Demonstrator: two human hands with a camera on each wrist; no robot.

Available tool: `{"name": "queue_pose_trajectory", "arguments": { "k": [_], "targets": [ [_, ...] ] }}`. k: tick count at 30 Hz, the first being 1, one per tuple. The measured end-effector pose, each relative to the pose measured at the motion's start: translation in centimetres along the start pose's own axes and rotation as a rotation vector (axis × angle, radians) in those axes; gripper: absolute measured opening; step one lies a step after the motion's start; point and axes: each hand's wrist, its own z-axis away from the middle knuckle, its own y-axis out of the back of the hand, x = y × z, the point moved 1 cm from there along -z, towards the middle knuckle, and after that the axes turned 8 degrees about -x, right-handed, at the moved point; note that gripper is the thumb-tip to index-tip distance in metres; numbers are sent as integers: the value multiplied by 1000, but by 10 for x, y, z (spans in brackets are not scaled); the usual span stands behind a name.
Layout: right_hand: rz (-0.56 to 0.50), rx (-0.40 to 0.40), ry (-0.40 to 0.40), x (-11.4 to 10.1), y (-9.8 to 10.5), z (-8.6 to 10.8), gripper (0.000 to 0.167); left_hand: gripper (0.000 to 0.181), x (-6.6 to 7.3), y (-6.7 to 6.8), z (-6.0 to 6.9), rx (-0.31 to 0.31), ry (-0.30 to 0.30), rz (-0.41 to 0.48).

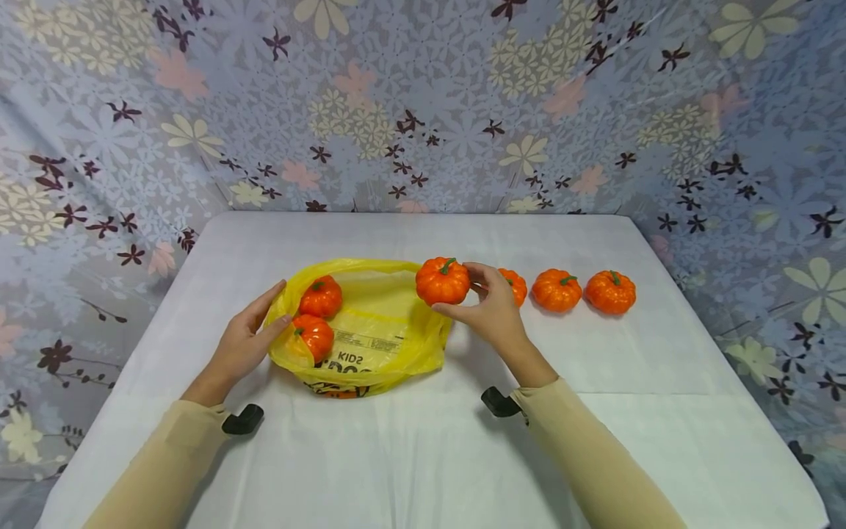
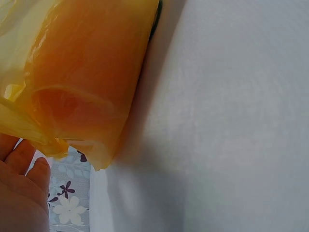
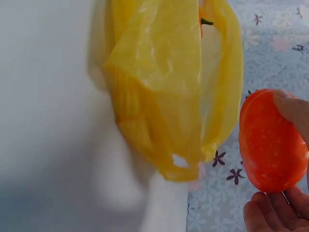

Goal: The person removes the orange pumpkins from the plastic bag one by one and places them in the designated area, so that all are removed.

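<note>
A yellow plastic bag (image 1: 370, 375) lies with its mouth wide, two small orange pumpkins inside: one at the back (image 1: 321, 296), one nearer the front (image 1: 313, 338). My left hand (image 1: 246, 339) holds the bag's left rim, thumb over the edge; in the left wrist view the bag partly hides the fingers (image 2: 19, 157). Above the bag's right rim, my right hand (image 1: 492, 308) grips another small orange pumpkin (image 1: 441, 281) with a green stem, thumb on one side and fingers on the other. The right wrist view shows this pumpkin (image 3: 273, 142) beside the bag (image 3: 159, 96).
To the right stand three more pumpkins in a row: one partly behind my right hand (image 1: 514, 285), a middle one (image 1: 557, 291) and an outer one (image 1: 611, 292). They rest on a white-covered table (image 1: 410, 455). Floral fabric (image 1: 423, 110) hangs behind and at the sides.
</note>
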Motion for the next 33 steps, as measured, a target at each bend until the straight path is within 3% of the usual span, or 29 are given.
{"name": "queue_pose_trajectory", "arguments": {
  "k": [10, 21, 26, 33],
  "targets": [
    [48, 56, -60, 5, 29, 18, 85, 62, 1, -1, -4, 10, 2, -13],
    [57, 75, -96, 9, 47, 32, 88, 63, 1, -2, -2, 2, 5, -2],
    [98, 99, -86, 18, 60, 45, 87, 62, 1, -3, -2, 2, -11, 11],
    [154, 125, -120, 35, 85, 71, 85, 63, -5, -4, -1, 19, 37, 0]
  ]
}}
